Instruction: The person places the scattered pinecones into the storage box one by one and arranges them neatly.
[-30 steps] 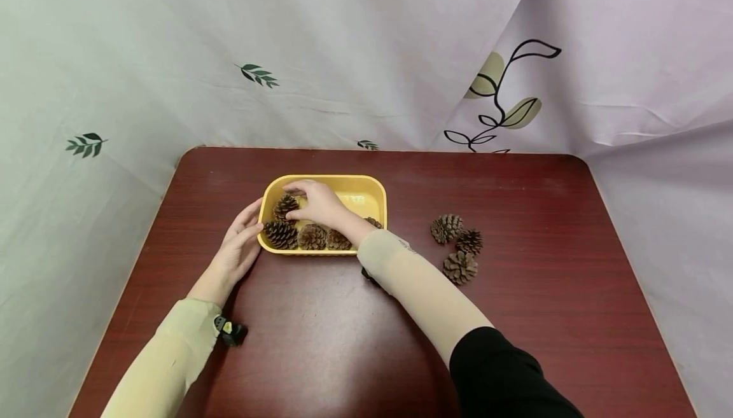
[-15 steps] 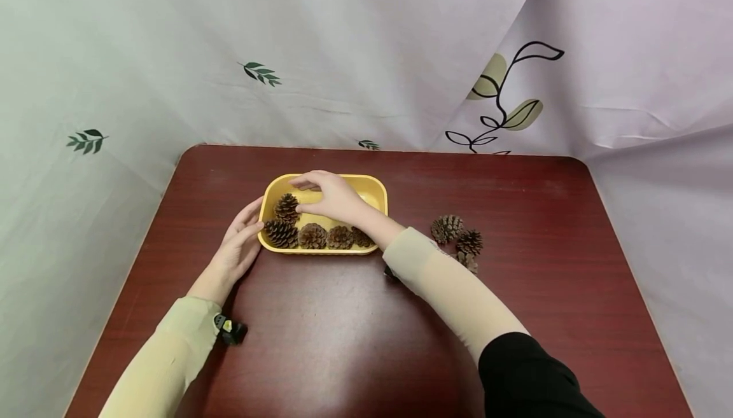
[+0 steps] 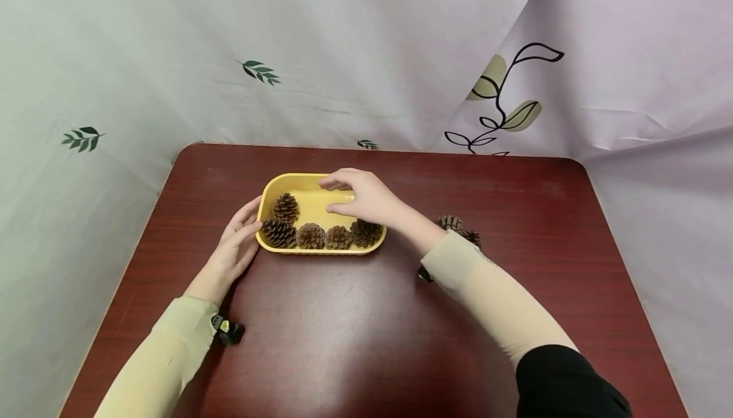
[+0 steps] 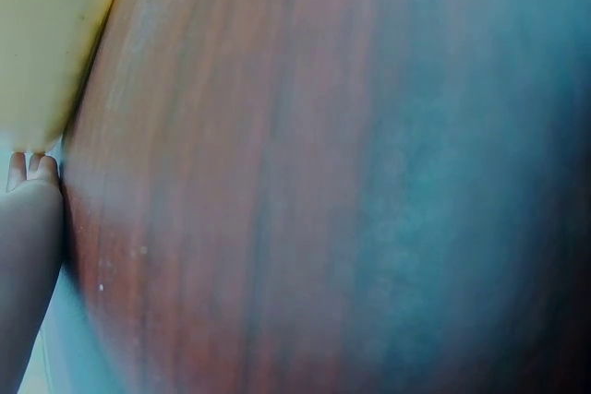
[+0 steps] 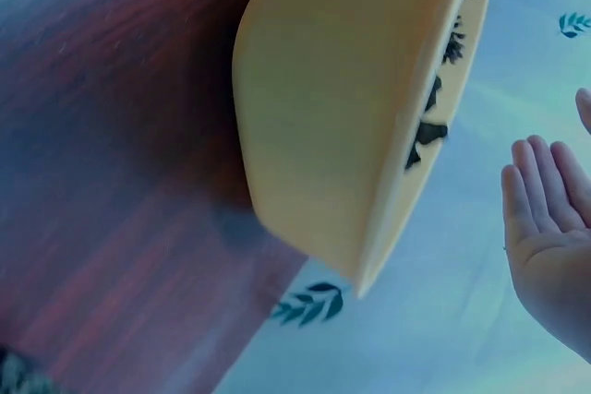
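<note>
A yellow plastic tray (image 3: 292, 181) lies on the dark red table, with several pine cones along its front and left sides. One pine cone (image 3: 286, 208) sits at the tray's left, behind another pine cone (image 3: 280, 233) in the front left corner. My left hand (image 3: 237, 246) rests against the tray's left end, fingers and thumb touching its wall. Above the tray's right half hovers my right hand (image 3: 369, 196), its fingers parted from the thumb and nothing between them. In the right wrist view those fingers (image 5: 545, 186) look straight.
Right of the tray, partly covered by my right forearm, lie loose pine cones (image 3: 450, 223). A patterned cloth (image 3: 343, 55) hangs behind the table's (image 3: 321, 322) back edge.
My right hand has let go of the pine cone at the tray's left and moved right across the tray. The left hand stays against the tray's end.
</note>
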Available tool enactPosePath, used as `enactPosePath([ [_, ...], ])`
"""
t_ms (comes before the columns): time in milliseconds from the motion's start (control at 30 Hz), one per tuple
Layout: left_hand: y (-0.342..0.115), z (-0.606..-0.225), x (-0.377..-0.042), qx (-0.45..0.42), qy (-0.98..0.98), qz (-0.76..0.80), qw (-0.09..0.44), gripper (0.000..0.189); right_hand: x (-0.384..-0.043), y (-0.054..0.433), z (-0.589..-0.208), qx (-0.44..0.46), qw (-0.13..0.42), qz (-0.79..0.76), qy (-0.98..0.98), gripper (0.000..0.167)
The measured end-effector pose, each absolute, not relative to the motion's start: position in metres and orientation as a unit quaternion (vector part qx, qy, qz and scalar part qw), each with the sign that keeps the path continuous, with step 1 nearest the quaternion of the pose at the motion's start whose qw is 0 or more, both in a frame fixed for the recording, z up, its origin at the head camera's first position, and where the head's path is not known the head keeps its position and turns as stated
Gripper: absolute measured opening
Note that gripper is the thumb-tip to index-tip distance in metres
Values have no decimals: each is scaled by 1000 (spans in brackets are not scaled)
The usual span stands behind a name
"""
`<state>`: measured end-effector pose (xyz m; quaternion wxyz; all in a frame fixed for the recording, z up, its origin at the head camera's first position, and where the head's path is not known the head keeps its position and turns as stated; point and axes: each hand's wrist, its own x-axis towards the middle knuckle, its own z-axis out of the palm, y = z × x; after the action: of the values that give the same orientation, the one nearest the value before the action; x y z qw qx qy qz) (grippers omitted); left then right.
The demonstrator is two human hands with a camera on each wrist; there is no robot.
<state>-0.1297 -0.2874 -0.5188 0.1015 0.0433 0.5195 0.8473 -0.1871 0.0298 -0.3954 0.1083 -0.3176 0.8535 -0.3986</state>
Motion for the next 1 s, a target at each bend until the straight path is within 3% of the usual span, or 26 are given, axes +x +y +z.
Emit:
enactPosePath([
  [700, -287, -518, -129, 45, 514, 850, 103, 51, -173, 115, -378, -302, 54, -351, 885, 40],
  [1000, -287, -519, -129, 42, 513, 851, 101, 52, -172, 159, -388, -245, 65, -362, 897, 42],
])
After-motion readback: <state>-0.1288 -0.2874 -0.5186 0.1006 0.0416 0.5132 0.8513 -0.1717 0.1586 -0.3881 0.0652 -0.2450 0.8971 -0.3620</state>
